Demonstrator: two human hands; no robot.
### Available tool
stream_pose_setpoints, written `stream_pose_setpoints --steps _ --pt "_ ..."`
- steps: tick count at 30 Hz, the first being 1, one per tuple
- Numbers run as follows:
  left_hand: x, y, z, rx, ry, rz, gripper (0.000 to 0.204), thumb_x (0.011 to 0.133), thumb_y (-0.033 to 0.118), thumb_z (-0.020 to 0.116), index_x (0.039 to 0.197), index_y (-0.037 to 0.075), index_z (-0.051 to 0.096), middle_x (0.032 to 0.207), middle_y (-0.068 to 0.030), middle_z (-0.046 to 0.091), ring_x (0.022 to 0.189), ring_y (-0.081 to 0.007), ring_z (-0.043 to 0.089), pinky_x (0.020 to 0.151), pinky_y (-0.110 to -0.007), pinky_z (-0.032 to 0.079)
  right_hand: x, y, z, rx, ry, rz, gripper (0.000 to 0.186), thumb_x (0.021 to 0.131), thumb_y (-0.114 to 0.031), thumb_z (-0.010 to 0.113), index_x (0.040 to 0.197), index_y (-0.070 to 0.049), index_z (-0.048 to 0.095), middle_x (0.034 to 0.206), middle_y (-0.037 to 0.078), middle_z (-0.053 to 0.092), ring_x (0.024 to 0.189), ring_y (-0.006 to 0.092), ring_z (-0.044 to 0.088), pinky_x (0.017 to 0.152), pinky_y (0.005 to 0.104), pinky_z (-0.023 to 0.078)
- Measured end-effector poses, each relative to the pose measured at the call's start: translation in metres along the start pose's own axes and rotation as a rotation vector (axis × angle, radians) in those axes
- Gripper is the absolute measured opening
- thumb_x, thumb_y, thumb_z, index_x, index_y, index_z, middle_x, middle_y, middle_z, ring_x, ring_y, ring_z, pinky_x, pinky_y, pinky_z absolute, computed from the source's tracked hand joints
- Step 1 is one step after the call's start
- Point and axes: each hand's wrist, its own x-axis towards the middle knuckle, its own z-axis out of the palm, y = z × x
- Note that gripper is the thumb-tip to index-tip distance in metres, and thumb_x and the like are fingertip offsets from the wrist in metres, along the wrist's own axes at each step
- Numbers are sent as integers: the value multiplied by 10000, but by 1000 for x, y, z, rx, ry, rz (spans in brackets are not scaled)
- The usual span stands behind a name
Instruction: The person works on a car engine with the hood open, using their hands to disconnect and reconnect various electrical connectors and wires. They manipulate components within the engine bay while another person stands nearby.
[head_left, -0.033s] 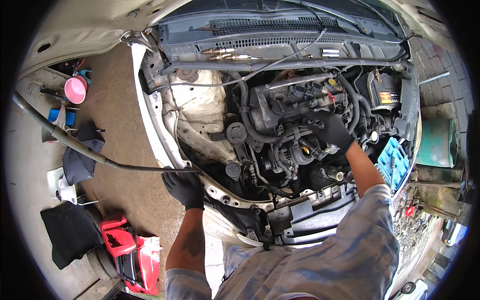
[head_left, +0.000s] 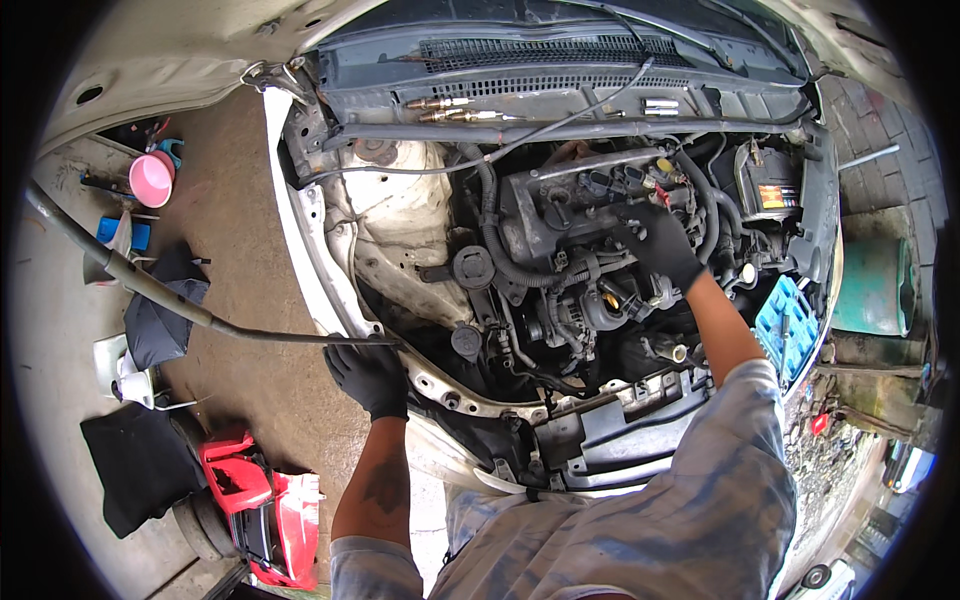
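1. Compared with the other head view from the same instant, I see no shift: both gloved hands, the forearms and the loose items sit in the same places. The work at the engine top reads as a held position, not a move in progress.
2. My right hand (head_left: 655, 240), in a black glove, lies on the top of the engine (head_left: 545, 225), at about 2 o'clock from picture centre. Its fingers are bent down among the connectors and hoses. I cannot tell whether they are clamped on a part or only pressing on it.
3. My left hand (head_left: 368, 375), also gloved, rests on the front rim of the engine bay (head_left: 440, 385), at about 8 o'clock from centre. Its fingers lie close together and curled. The end of a long dark rod (head_left: 150, 290) meets the hand at 12 o'clock; I cannot tell whether the hand grips it.
4. Around the right hand: a battery (head_left: 765, 185) at 2 o'clock, a blue tool tray (head_left: 785, 325) at 4 o'clock, and a round black cap (head_left: 473, 267) at 9 o'clock.
5. On the floor, well apart at 9 o'clock of the bay: a pink bowl (head_left: 152, 180), dark cloths and a red case (head_left: 255, 495).
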Motion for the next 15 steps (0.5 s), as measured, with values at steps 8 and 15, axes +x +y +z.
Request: stream_pose_setpoints --steps 8,15 --pt "-2 4 1 5 9 36 658 973 357 650 1393 -123 487 1414 -348 523 1353 -520 459 1159 -570 354 95 92 69 -150 -216 264 586 761 -404 820 1271 -145 694 1139 152 752 1018 381 716 908 471 564" --pt "-2 1 1 43 42 58 680 935 316 692 1419 -112 481 1411 -339 541 1341 -521 483 1153 -579 367 99 95 78 -16 -92 152 491 787 -256 844 1233 -87 726 1075 114 779 986 267 741 869 366 579"
